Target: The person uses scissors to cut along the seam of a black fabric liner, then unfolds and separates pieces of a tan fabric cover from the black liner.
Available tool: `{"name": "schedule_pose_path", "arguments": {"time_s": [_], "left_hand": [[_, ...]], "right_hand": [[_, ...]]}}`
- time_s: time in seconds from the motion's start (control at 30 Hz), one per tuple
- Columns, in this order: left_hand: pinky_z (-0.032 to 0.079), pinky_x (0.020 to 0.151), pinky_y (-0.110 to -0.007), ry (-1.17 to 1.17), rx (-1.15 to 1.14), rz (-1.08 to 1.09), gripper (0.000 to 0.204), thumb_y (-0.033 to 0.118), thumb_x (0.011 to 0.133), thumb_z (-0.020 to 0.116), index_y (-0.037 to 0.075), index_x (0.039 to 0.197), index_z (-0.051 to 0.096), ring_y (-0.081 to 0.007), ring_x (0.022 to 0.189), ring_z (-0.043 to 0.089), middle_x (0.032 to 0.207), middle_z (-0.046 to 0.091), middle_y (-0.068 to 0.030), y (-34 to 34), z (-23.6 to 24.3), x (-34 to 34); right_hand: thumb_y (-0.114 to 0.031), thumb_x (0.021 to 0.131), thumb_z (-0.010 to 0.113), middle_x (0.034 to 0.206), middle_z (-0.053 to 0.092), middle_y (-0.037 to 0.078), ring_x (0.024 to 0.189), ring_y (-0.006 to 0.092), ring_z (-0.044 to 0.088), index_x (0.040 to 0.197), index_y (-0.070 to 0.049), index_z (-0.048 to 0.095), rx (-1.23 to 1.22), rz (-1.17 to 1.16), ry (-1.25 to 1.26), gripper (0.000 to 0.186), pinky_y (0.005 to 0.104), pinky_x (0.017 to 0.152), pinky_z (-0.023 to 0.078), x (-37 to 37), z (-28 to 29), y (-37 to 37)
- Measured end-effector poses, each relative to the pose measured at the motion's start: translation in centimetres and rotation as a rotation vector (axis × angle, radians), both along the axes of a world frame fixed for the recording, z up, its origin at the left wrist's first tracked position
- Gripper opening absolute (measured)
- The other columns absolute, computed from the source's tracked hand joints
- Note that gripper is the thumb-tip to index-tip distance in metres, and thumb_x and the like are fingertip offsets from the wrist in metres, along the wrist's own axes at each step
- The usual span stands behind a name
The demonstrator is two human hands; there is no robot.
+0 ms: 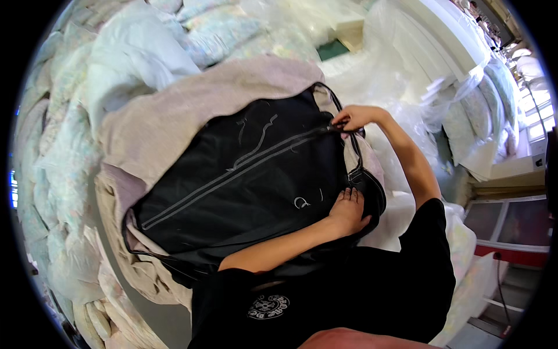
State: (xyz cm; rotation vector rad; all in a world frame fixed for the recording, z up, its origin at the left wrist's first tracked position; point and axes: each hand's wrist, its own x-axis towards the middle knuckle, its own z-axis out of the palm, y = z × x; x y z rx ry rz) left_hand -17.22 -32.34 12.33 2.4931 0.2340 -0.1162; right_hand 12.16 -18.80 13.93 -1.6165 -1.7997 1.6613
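Observation:
A large beige-pink fabric cover [197, 96] lies before me, its black side [250, 186] facing up. A black zipper edge [131, 232] curves round the black cloth, parted from it along much of its length. My right hand [357, 118] is closed in a pinch on the zipper edge at the far right corner; whether a slider is between the fingers is hidden. My left hand [349, 212] lies flat on the black cloth near the right side, fingers stretched out. Loose pale threads [301, 202] lie on the cloth, beside a double grey line across it.
Stuffed pale floral bags [64, 151] are piled along the left and the far side. Clear plastic sheeting [389, 75] and white foam-like slabs [442, 35] stand at the far right. A grey surface [154, 317] shows at lower left. Windowed red-trimmed panels [505, 224] are at right.

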Motion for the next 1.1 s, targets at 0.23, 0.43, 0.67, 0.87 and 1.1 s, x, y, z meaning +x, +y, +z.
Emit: {"name": "schedule_pose_path", "arguments": {"time_s": [0.23, 0.43, 0.67, 0.87, 1.1], "left_hand": [[0.041, 0.104, -0.044, -0.246, -0.151, 0.062, 0.059, 0.036, 0.087, 0.066, -0.012, 0.119, 0.054, -0.0391, 0.116, 0.057, 0.119, 0.06, -0.0289, -0.6, 3.3, -1.6], [0.043, 0.098, -0.044, -0.466, -0.178, 0.284, 0.032, 0.019, 0.084, 0.068, -0.003, 0.106, 0.062, -0.0337, 0.109, 0.057, 0.107, 0.062, -0.0178, 7.5, 7.2, -1.4], [0.027, 0.117, -0.047, -0.386, -0.013, 0.338, 0.054, 0.021, 0.082, 0.069, -0.006, 0.128, 0.056, -0.035, 0.137, 0.04, 0.139, 0.05, -0.0204, 10.6, 4.8, -0.9], [0.022, 0.12, -0.048, -0.225, -0.044, 0.209, 0.059, 0.03, 0.086, 0.066, -0.007, 0.13, 0.054, -0.036, 0.141, 0.036, 0.144, 0.045, -0.0229, 9.3, 3.1, -1.0], [0.018, 0.121, -0.046, -0.026, -0.081, 0.156, 0.065, 0.041, 0.089, 0.062, -0.009, 0.13, 0.055, -0.0364, 0.142, 0.035, 0.144, 0.045, -0.0279, 9.2, 1.1, -0.6]], "right_hand": [[-0.003, 0.084, 0.068, 0.095, 0.072, 0.004, 0.084, 0.0089, 0.066, 0.126, 0.0, 0.063, -0.294, -0.093, -0.082, 0.042, 0.024, 0.076, 0.053, -1.1, 3.2, 0.5], [0.0, 0.087, 0.066, 0.105, 0.071, 0.004, 0.088, 0.0093, 0.065, 0.126, 0.001, 0.06, -0.383, -0.045, -0.014, 0.039, 0.0247, 0.08, 0.055, -0.3, 2.9, 1.3], [0.002, 0.083, 0.07, 0.106, 0.07, 0.004, 0.089, 0.0083, 0.059, 0.124, 0.001, 0.06, -0.468, 0.083, -0.105, 0.042, 0.0259, 0.08, 0.051, -0.1, 3.4, 3.8], [-0.009, 0.074, 0.084, 0.114, 0.065, 0.009, 0.1, 0.0171, 0.06, 0.127, 0.002, 0.057, -0.445, 0.213, -0.154, 0.06, 0.0304, 0.092, 0.049, 1.3, 1.3, 4.9], [-0.021, 0.068, 0.09, 0.104, 0.071, 0.01, 0.093, 0.02, 0.066, 0.119, 0.001, 0.066, -0.258, 0.224, -0.089, 0.061, 0.03, 0.089, 0.05, 2.0, -0.2, 5.1]]}}
